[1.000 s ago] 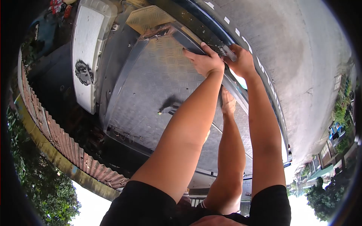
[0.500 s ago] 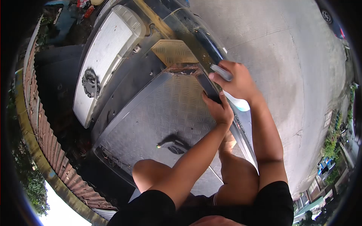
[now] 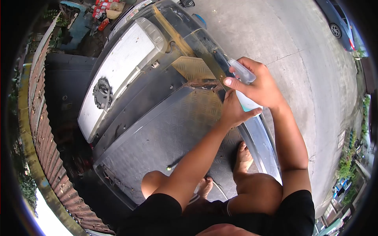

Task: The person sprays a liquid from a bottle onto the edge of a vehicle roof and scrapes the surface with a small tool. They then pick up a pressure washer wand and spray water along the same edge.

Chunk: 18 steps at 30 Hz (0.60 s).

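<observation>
My right hand [image 3: 258, 80] is wrapped around a spray bottle [image 3: 246, 101] with a translucent head and pale bluish body. It is held at a tilt over the vehicle's edge. Below and left of the bottle, my left hand [image 3: 235, 109] lies on the long side rail [image 3: 262, 147], its thumb stretched out beneath the bottle's lower end. The bottle hides part of this hand. Just beyond my left fingers is a damaged, rust-brown corner [image 3: 202, 85] of the vehicle's frame.
My bare feet stand on a textured metal surface [image 3: 157, 135] of the vehicle. A white ribbed panel [image 3: 128, 51] bears a black round part [image 3: 103, 92]. Corrugated sheeting [image 3: 49, 157] borders the left. Concrete ground [image 3: 291, 82] lies right, with a blue car [image 3: 340, 23] at the far right.
The view has shifted. My left hand has moved up along the rail, close under the bottle, and its thumb now spreads rightward. My right hand still holds the bottle.
</observation>
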{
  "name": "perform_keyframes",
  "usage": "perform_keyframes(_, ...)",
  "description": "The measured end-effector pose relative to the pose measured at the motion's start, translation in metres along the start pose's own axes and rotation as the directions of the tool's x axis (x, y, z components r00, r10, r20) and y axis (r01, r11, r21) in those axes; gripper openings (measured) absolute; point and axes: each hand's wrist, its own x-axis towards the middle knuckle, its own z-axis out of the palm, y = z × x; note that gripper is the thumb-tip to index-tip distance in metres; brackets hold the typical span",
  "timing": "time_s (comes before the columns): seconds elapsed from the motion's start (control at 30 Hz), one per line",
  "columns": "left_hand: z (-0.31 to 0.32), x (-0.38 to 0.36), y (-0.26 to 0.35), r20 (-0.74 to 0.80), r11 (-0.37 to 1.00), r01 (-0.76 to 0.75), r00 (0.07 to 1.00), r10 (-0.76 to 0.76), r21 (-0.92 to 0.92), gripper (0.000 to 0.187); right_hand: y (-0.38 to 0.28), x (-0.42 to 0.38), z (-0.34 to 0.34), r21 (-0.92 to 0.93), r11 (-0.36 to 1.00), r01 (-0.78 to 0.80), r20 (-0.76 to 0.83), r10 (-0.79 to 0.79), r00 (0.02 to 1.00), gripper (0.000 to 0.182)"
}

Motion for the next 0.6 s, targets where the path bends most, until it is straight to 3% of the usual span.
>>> perform_keyframes(0.03,0.003,0.0,-0.002,-0.001,0.999,-0.015,1.0,0.015,0.043,0.113,0.008,-0.003,-0.009,0.005,0.998,-0.057,0.095,0.057,0.994,0.055)
perform_keyframes(0.13,0.012,-0.002,-0.012,0.059,0.991,-0.031,0.998,0.024,0.129,0.103,0.051,-0.023,-0.02,0.193,0.98,0.042,0.131,-0.069,0.989,0.068)
perform_keyframes(0.17,0.011,-0.003,-0.01,0.013,0.989,-0.078,0.997,0.077,0.129,0.1,0.057,-0.028,-0.02,0.257,0.966,0.026,0.155,-0.068,0.986,0.074)
perform_keyframes(0.27,0.005,-0.009,-0.006,0.069,0.987,0.007,0.997,-0.019,0.16,0.094,0.059,-0.04,-0.014,0.338,0.94,-0.054,0.132,0.009,0.991,0.067)
perform_keyframes(0.3,0.004,-0.009,-0.003,-0.023,0.99,-0.064,0.997,0.067,0.126,0.094,0.059,-0.038,-0.015,0.33,0.934,-0.138,0.142,0.095,0.985,0.058)
perform_keyframes(0.33,-0.001,-0.008,-0.002,0.102,0.99,-0.008,0.995,-0.007,0.144,0.101,0.061,-0.036,-0.012,0.3,0.949,-0.1,0.108,0.071,0.992,0.056)
perform_keyframes(0.4,-0.002,-0.007,-0.012,-0.109,0.977,-0.212,0.972,0.209,-0.021,0.101,0.063,-0.027,-0.006,0.232,0.972,-0.021,0.04,0.012,0.999,0.052)
perform_keyframes(0.43,-0.021,-0.008,-0.021,-0.074,0.97,-0.243,0.967,0.243,0.007,0.1,0.058,-0.019,-0.008,0.232,0.972,-0.037,0.061,0.023,0.998,0.052)
perform_keyframes(0.5,-0.09,-0.003,-0.032,-0.097,0.854,-0.287,0.928,0.361,0.435,0.09,0.051,-0.009,-0.009,0.231,0.968,-0.098,0.108,0.075,0.991,0.05)
perform_keyframes(0.6,-0.205,-0.009,-0.062,-0.105,0.7,-0.093,0.966,0.234,0.708,0.085,0.061,0.021,-0.01,-0.01,0.999,-0.032,0.18,0.033,0.983,0.051)
